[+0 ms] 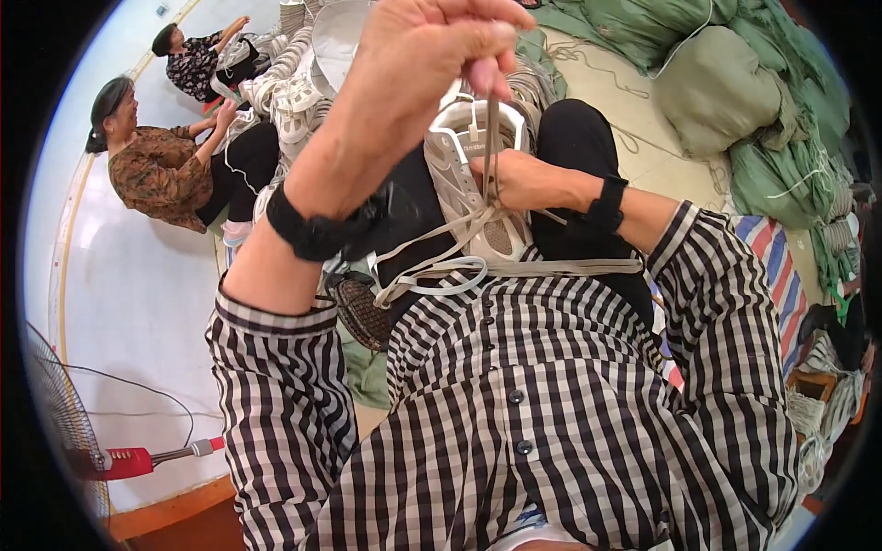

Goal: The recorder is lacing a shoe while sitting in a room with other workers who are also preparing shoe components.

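A light grey-beige sneaker rests on my lap between my thighs, its toe towards me. My left hand is raised above the shoe's far end, fingers pinched on a beige shoelace. From there the lace runs taut down to the lacing. My right hand is closed at the right side of the shoe's lacing, beside the taut lace; its fingertips are partly hidden. Loose flat laces lie looped over the toe and across my lap.
Two people sit at the left, handling laces and shoes. Rows of sneakers are stacked beyond my left arm. Green cloth sacks fill the far right, near a striped sheet. A fan stands at the lower left.
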`<control>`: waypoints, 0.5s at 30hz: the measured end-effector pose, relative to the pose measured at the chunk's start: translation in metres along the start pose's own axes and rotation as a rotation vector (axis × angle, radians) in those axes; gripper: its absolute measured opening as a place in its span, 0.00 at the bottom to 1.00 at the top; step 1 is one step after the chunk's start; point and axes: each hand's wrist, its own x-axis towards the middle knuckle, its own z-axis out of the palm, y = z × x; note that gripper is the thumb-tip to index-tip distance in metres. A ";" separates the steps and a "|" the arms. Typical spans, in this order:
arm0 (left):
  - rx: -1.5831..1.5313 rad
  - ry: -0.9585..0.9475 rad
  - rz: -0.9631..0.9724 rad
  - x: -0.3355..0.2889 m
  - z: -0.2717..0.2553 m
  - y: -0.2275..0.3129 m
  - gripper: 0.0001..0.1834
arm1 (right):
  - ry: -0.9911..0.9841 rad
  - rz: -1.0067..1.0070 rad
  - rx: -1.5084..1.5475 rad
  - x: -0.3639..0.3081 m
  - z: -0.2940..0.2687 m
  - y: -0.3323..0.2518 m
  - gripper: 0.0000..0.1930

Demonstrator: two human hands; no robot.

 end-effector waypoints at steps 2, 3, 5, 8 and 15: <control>0.032 0.003 0.029 0.008 -0.010 -0.016 0.11 | -0.013 -0.018 0.105 -0.007 0.001 0.002 0.06; 0.038 0.019 0.005 0.010 -0.012 -0.026 0.11 | -0.027 0.004 0.427 -0.012 0.002 0.003 0.09; 0.000 0.045 -0.034 0.012 -0.016 -0.043 0.11 | -0.085 0.056 0.686 -0.020 0.000 0.004 0.09; 0.036 0.091 0.015 0.025 -0.021 -0.055 0.11 | -0.116 0.126 0.800 -0.031 -0.004 0.001 0.15; -0.087 0.114 -0.054 0.031 0.007 -0.069 0.09 | 0.044 0.071 0.969 -0.026 0.000 -0.009 0.17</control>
